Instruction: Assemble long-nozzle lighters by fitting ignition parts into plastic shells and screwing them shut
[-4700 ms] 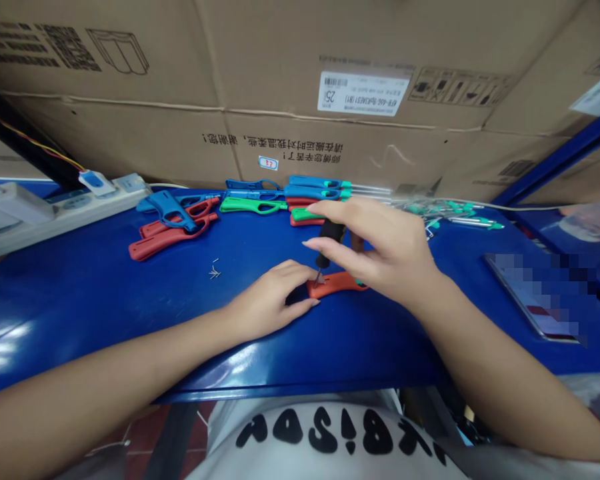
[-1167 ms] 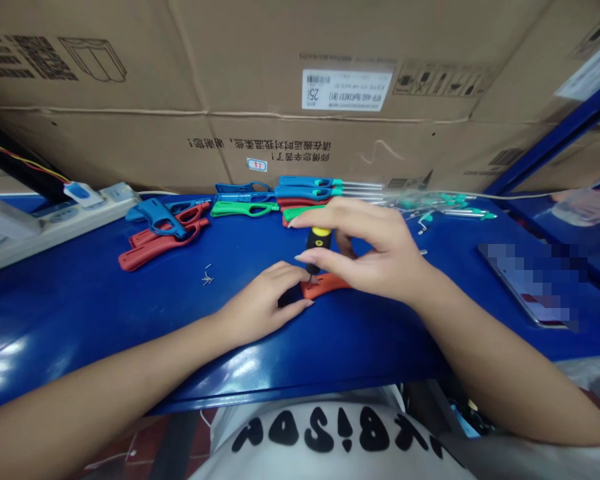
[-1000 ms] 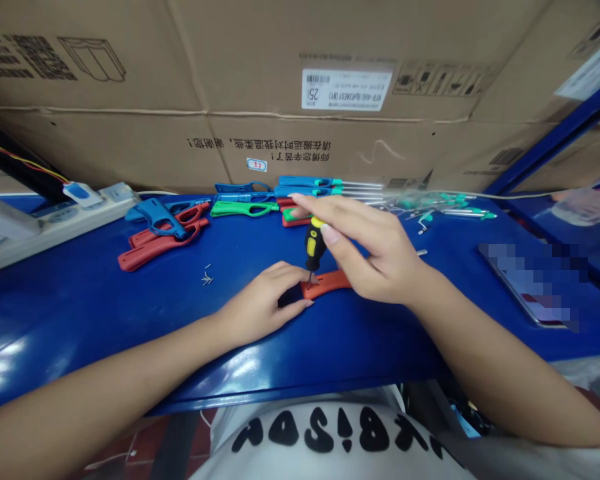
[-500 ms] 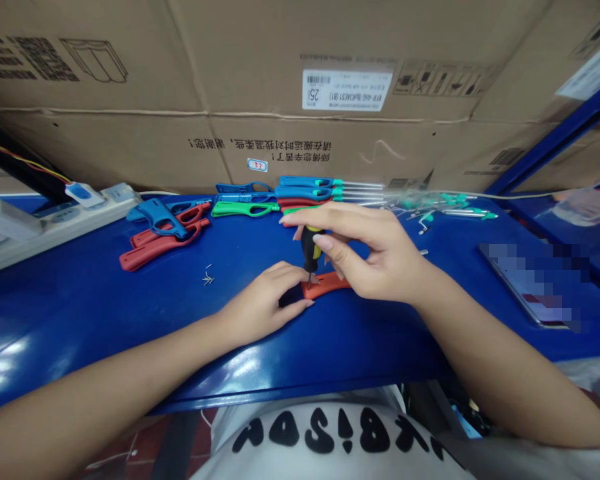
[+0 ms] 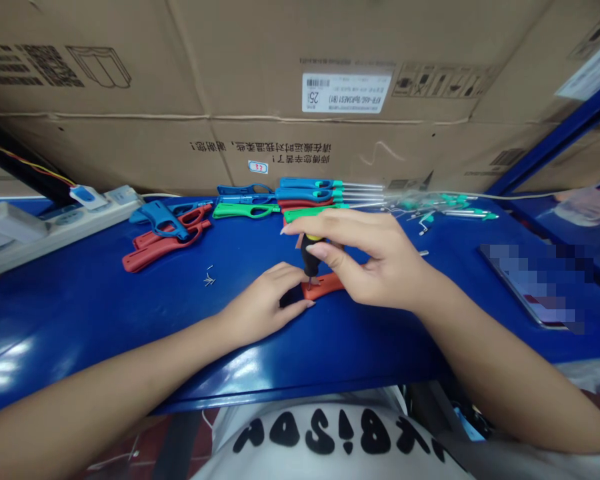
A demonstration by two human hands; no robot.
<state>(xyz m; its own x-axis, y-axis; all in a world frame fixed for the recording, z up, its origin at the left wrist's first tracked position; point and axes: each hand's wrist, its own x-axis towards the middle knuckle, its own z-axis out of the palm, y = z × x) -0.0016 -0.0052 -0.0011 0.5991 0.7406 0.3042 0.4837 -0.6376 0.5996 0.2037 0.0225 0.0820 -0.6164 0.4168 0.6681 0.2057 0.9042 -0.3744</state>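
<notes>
The right hand [image 5: 375, 257] is closed around a screwdriver [image 5: 310, 257] with a black and yellow handle, thumb and fingertips pinching it from the sides, so the shaft stands nearly upright and can be turned. Its tip sits on an orange-red plastic piece [image 5: 327, 285], which lies flat on the blue bench [image 5: 80, 333] directly below the grip. The left hand [image 5: 265, 300] is cupped over the near end of that piece, fingertips pressing it down, apparently to stop it sliding or spinning under the tip. The contact point itself is partly hidden by the fingers.

Left of the grip, a few small screws [image 5: 209, 281] lie loose within easy reach. Farther left sit blue plastic pieces [image 5: 160, 219] and red plastic pieces [image 5: 165, 252] beside a green plastic piece [image 5: 245, 211]. Straight beyond the grip, more coloured pieces lie in a row, close behind the right fingers, and metal rods with green tips [image 5: 465, 215] lie past them. Nothing stands between the hands and the piece, and a blurred phone [image 5: 535, 283] rests right of the grip
</notes>
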